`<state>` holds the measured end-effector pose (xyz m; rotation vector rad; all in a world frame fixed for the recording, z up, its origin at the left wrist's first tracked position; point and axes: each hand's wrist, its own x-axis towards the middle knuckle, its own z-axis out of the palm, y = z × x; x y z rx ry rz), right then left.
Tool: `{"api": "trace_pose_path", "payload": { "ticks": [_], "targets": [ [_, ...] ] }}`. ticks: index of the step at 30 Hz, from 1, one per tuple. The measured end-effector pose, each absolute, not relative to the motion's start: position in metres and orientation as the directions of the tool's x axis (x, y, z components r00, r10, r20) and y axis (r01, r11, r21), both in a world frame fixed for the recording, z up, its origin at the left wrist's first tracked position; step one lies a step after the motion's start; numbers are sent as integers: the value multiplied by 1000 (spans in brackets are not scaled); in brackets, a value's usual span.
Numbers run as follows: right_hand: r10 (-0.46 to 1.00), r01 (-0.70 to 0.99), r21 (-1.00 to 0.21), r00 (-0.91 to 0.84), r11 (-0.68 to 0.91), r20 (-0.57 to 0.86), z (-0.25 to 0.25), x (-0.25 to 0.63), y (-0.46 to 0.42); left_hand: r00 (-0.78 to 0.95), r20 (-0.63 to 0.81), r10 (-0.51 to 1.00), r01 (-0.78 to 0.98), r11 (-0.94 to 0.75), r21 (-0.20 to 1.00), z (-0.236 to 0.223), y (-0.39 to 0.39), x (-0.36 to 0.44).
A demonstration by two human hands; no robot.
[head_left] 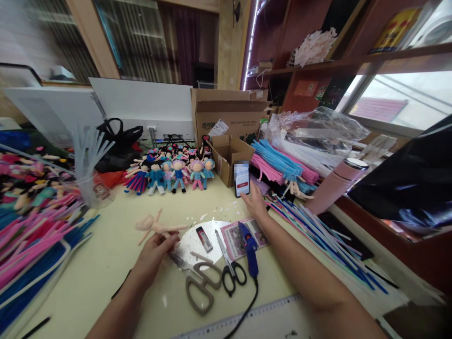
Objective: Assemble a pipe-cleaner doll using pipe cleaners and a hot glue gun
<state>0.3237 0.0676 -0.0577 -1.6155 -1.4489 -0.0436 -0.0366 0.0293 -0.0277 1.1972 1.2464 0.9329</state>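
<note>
Far left: pipe cleaners (38, 230) heaped on the desk (116, 238). Then the beige doll (150, 224), bare, one limb pinched in the left hand (155, 252). Grey scissors (203, 279) and black scissors (229, 265) lie between the arms. Phone (242, 181) stands upright by the small carton (221, 162), right hand (257, 202) at its lower edge; can't tell if gripping or just touching. Step looks like phone handling mid doll work; next move calls for a light touch there, doll held steady.
</note>
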Motion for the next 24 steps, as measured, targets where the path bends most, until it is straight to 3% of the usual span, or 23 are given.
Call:
{"api": "trace_pose_path", "payload": {
  "ticks": [4,10,24],
  "targets": [
    [749,634,-750,401,188,527,-39,320,56,128,-172,977,85,162,983,-24,28,-35],
    [730,493,-848,503,196,462,-16,319,35,115,-129,985,73,121,990,-23,28,-33],
    [565,186,-934,754,305,335,3,304,-11,100,-130,986,26,128,991,-17,27,-32]
  ]
}}
